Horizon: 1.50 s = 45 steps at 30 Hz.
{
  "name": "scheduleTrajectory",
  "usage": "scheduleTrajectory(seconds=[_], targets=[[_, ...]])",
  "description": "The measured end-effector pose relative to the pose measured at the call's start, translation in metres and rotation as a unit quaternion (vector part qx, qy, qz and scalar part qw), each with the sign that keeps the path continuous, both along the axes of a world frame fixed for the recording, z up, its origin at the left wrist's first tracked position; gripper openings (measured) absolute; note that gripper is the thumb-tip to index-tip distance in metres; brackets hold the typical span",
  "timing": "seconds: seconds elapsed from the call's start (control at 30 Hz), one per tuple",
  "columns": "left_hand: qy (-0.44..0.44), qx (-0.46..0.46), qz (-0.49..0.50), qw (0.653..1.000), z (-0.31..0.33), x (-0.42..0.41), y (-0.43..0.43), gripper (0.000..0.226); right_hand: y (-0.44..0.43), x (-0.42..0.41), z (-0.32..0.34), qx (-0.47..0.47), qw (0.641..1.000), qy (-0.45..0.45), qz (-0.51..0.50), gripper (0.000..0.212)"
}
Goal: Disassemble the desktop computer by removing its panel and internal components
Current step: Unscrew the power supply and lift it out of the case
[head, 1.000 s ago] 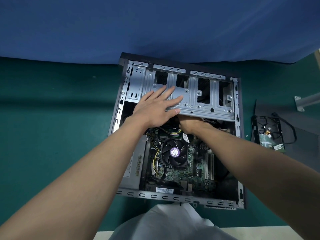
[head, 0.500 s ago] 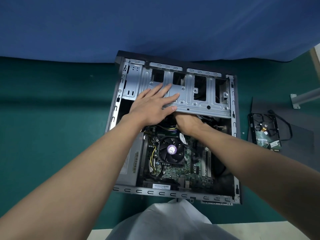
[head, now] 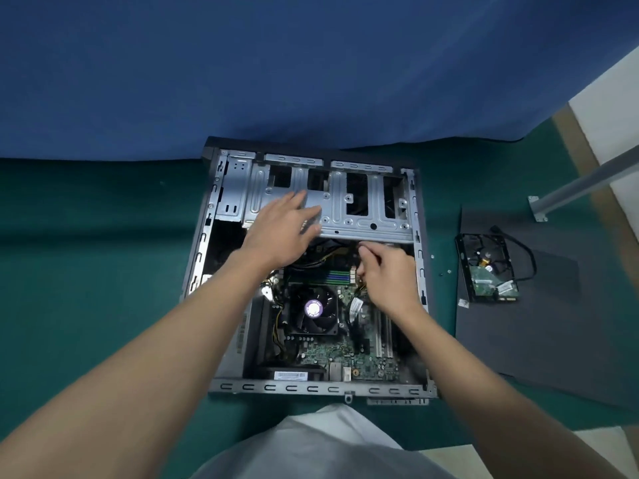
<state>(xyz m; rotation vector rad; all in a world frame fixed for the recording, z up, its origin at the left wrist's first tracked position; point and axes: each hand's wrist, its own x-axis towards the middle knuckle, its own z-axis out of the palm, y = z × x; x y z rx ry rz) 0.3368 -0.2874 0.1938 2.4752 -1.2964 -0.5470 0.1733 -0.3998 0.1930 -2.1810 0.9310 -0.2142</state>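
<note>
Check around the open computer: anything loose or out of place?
A few specks that look like small screws lie loose on the green mat between the computer and the dark panel, easy to lose. Nothing else stands out.

The drive cage (head: 363,216) and case frame (head: 311,388) are seen as bare stamped sheet metal, pale grey with a dull sheen, while the fan (head: 301,323) is moulded in matt black plastic with 1 glossy purple label at its hub. The motherboard (head: 345,357) and part of the hard drive (head: 487,271) are shown as green circuit board, and the panel (head: 553,340) is finished in smooth matt dark grey. The table cover (head: 86,254) is seen as matt green cloth, the backdrop (head: 242,63) as matt blue cloth.
</note>
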Motion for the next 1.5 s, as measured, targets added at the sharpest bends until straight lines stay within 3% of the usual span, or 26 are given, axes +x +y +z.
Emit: scheduleTrajectory(seconds=[0.1, 0.2, 0.3, 0.4, 0.43, 0.47, 0.5, 0.53, 0.63, 0.67, 0.7, 0.73, 0.8, 0.87, 0.93, 1.03, 1.13, 1.17, 1.27, 1.3, 1.43, 1.5], targets=[[0.044, -0.130, 0.070, 0.988, 0.017, -0.033, -0.013, 0.034, -0.010, -0.004, 0.032, 0.179, 0.963, -0.102, -0.173, 0.025], [0.278, -0.213, 0.144, 0.926, 0.031, -0.064, -0.020, 0.024, -0.025, -0.005, 0.065, 0.329, 0.872, -0.208, -0.297, 0.019], [0.471, -0.204, 0.155, 0.844, 0.043, -0.086, -0.027, 0.050, -0.042, -0.010, 0.090, 0.426, 0.761, -0.296, -0.391, 0.021], [0.503, -0.195, 0.102, 0.836, 0.052, -0.098, -0.036, 0.071, -0.064, -0.017, 0.101, 0.505, 0.620, -0.380, -0.465, 0.031], [0.497, -0.192, 0.086, 0.842, 0.056, -0.100, -0.041, 0.071, -0.071, -0.019, 0.102, 0.526, 0.584, -0.400, -0.472, 0.032], [0.486, -0.195, 0.078, 0.848, 0.062, -0.101, -0.046, 0.067, -0.075, -0.021, 0.103, 0.540, 0.572, -0.404, -0.467, 0.032], [0.476, -0.208, 0.080, 0.851, 0.069, -0.102, -0.053, 0.060, -0.077, -0.023, 0.103, 0.543, 0.590, -0.389, -0.454, 0.030], [0.471, -0.237, 0.094, 0.844, 0.076, -0.104, -0.061, 0.054, -0.078, -0.024, 0.102, 0.525, 0.640, -0.354, -0.435, 0.027], [0.515, -0.332, 0.195, 0.766, 0.095, -0.108, -0.087, 0.044, -0.074, -0.033, 0.087, 0.314, 0.882, -0.152, -0.317, 0.032], [0.540, -0.345, 0.222, 0.735, 0.099, -0.109, -0.094, 0.043, -0.073, -0.037, 0.082, 0.228, 0.928, -0.117, -0.271, 0.035], [0.560, -0.347, 0.243, 0.712, 0.103, -0.111, -0.101, 0.045, -0.072, -0.040, 0.080, 0.172, 0.949, -0.120, -0.235, 0.035], [0.569, -0.345, 0.263, 0.698, 0.104, -0.113, -0.106, 0.047, -0.070, -0.043, 0.080, 0.156, 0.954, -0.151, -0.205, 0.035], [0.562, -0.339, 0.302, 0.692, 0.108, -0.118, -0.114, 0.047, -0.063, -0.043, 0.080, 0.240, 0.929, -0.226, -0.165, 0.037], [0.522, -0.329, 0.342, 0.709, 0.112, -0.122, -0.120, 0.043, -0.053, -0.045, 0.076, 0.370, 0.880, -0.273, -0.119, 0.044], [0.470, -0.304, 0.377, 0.738, 0.114, -0.124, -0.124, 0.038, -0.043, -0.048, 0.070, 0.440, 0.851, -0.277, -0.072, 0.059], [0.407, -0.284, 0.385, 0.778, 0.116, -0.118, -0.124, 0.034, -0.035, -0.051, 0.063, 0.444, 0.873, -0.201, -0.014, 0.053], [0.386, -0.299, 0.386, 0.782, 0.121, -0.104, -0.122, 0.037, -0.037, -0.049, 0.063, 0.420, 0.899, -0.127, 0.003, 0.045], [0.389, -0.311, 0.390, 0.774, 0.122, -0.098, -0.121, 0.037, -0.041, -0.050, 0.064, 0.445, 0.882, -0.152, -0.022, 0.049], [0.417, -0.357, 0.393, 0.738, 0.124, -0.088, -0.118, 0.036, -0.056, -0.058, 0.071, 0.584, 0.775, -0.240, -0.038, 0.070], [0.427, -0.379, 0.388, 0.723, 0.124, -0.087, -0.118, 0.038, -0.062, -0.061, 0.075, 0.595, 0.766, -0.242, -0.021, 0.074], [0.514, -0.455, 0.355, 0.634, 0.126, -0.095, -0.131, 0.038, -0.088, -0.064, 0.096, 0.516, 0.822, -0.241, 0.003, 0.057], [0.554, -0.443, 0.343, 0.616, 0.124, -0.099, -0.139, 0.043, -0.103, -0.067, 0.108, 0.471, 0.847, -0.248, -0.014, 0.053]])
